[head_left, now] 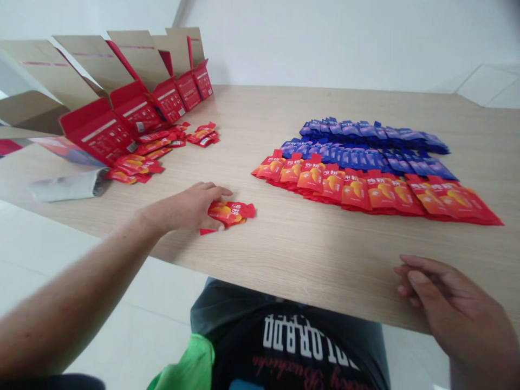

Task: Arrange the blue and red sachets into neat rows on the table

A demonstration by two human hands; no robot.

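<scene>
My left hand (195, 207) curls around a small stack of red sachets (231, 213) lying on the table, thumb on the near side and fingers along the far side. The sachets carry a yellow fruit print. Near the table's front edge, my right hand (442, 295) hovers with its fingers loosely bent together; nothing shows in it. Beyond that hand lies a long overlapping row of red sachets (353, 188). Behind it run two rows of blue sachets (365, 131).
Several red cardboard boxes (134, 108) with raised flaps line the left side. Loose piles of red sachets (134, 165) lie before them, beside a grey-white wrapper (67, 185). A white wall (325, 43) closes off the back of the wooden table (309, 249).
</scene>
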